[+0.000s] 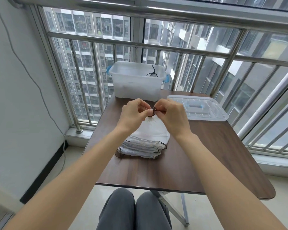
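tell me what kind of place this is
Probably an enclosed balcony high up in an apartment block: steel guard rails run across tall windows, other towers stand close outside, and a small folding table holds a stack of white drawstring bags and a clear storage bin.

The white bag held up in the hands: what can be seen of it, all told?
The bag is a small pouch of thin white cloth that looks soft and creased. Its neck is gathered tight, with pleats fanning out below, and a dark cord runs round it. The left hand pinches the bunched neck; the right hand pinches the cord. The body hangs down and seems to rest on a stack of like bags on the table.
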The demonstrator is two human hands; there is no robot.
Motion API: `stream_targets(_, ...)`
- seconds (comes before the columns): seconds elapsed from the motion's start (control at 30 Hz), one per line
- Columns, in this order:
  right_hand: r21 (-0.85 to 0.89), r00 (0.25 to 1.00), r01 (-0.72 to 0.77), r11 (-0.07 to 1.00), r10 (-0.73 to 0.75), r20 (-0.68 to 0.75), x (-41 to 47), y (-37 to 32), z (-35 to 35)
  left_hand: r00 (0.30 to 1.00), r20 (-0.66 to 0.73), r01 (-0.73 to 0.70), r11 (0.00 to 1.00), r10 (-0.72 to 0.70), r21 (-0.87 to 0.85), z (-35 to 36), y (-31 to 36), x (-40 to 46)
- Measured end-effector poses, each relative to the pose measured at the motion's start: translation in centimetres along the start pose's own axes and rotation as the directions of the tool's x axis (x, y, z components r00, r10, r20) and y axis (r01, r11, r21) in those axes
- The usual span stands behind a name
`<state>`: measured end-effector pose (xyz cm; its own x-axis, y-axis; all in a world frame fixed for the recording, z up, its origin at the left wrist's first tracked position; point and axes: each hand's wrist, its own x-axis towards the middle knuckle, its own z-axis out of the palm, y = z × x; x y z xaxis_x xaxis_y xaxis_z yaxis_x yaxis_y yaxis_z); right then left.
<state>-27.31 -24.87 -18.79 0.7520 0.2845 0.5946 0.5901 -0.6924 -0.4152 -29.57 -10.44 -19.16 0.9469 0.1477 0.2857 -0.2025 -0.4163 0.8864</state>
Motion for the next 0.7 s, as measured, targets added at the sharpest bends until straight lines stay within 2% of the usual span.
stream_targets(0.1, -0.076, 0.994, 0.061, 0.995, -0.067, -0.083, -0.3, -0.2, 0.8, 0.998, 0.055, 0.014, 1.0, -0.015, 0.017, 0.1, 0.1, -0.2)
stream_targets(0.17, -0.091, 0.986, 0.067, 0.994, -0.08, -0.144, -0.7, -0.1, 1.3, 0.993, 0.085, 0.08, 0.996, -0.076, -0.046, 0.0, 0.1, -0.2)
stream_targets(0.27, -0.027, 0.978, 0.059, 0.998, -0.063, -0.201, -1.2, 0.2, 2.0, 0.974, 0.17, 0.17, 0.979, -0.15, -0.11, -0.2, -0.1, -0.1)
stream_targets(0.5, 0.076, 0.969, 0.093, 0.993, -0.072, -0.236, -1.7, 0.1, 2.3, 0.936, 0.307, 0.25, 0.941, -0.174, -0.229, -0.3, 0.1, -0.1)
stream_targets(0.6, 0.104, 0.975, 0.093, 0.99, -0.069, -0.213, -1.7, 0.4, 2.2, 0.944, 0.275, 0.24, 0.953, -0.184, -0.184, -0.4, 0.0, -0.1)
stream_targets(0.7, 0.223, 0.986, -0.001, 0.975, 0.038, -0.162, -1.9, 0.4, 2.0, 0.973, 0.134, 0.199, 0.978, -0.189, -0.061, -0.1, 0.1, 0.0)
